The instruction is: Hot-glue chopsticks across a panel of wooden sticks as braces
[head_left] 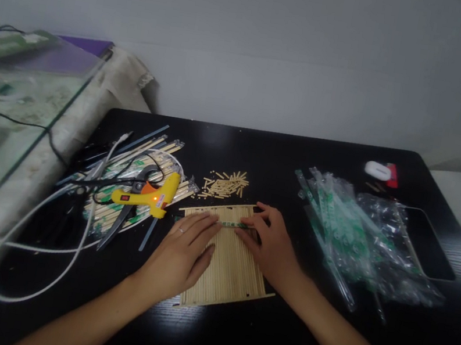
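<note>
A flat panel of pale bamboo sticks (223,265), laid side by side with crosspieces at the top and bottom, lies on the black table. Across its upper part runs a narrow strip with green print (228,224), perhaps a chopstick wrapper. My left hand (184,253) rests on the panel's left side, fingers stretched flat over the strip and thumb apart. At the strip's right part, my right hand (269,241) has its thumb and fingers closed on it. The strip's ends are partly hidden by my hands.
Short cut sticks (226,185) lie in a pile behind the panel. To the left, a yellow glue gun (149,194) rests over wrapped chopsticks (111,214), scissors (117,227) and a looping white cable (86,231). Clear wrappers (348,233), a phone (430,244) and a white case (377,170) are right.
</note>
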The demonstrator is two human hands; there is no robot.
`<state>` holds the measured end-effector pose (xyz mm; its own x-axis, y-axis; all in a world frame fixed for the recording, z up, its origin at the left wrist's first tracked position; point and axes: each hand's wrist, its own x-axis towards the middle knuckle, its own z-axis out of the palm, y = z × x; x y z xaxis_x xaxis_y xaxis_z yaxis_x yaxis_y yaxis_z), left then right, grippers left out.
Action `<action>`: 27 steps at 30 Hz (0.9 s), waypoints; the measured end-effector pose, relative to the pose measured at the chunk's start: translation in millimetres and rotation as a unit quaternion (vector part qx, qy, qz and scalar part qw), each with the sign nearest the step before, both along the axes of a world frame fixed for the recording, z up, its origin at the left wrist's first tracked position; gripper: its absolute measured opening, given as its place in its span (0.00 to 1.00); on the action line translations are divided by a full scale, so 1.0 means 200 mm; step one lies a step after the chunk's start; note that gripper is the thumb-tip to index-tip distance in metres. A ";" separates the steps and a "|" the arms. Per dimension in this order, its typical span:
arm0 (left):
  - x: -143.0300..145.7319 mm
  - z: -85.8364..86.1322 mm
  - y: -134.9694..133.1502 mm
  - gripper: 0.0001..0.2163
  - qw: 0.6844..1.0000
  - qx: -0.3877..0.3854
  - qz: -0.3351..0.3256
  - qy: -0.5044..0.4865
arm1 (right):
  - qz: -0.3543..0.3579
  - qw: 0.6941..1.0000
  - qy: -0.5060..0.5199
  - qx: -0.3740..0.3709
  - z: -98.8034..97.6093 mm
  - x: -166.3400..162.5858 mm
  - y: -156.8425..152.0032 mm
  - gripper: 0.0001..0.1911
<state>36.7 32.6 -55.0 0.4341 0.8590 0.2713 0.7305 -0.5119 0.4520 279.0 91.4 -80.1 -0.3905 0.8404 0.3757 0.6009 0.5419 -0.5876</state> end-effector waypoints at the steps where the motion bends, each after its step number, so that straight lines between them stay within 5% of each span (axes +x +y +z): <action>1: 0.00 0.00 0.00 0.22 1.000 0.003 0.001 -0.001 | 0.002 1.000 -0.002 0.003 0.00 0.00 0.00 0.07; 27: 0.00 0.00 0.01 0.22 1.000 0.012 0.001 -0.005 | 0.002 1.000 -0.012 -0.005 0.01 0.00 0.00 0.08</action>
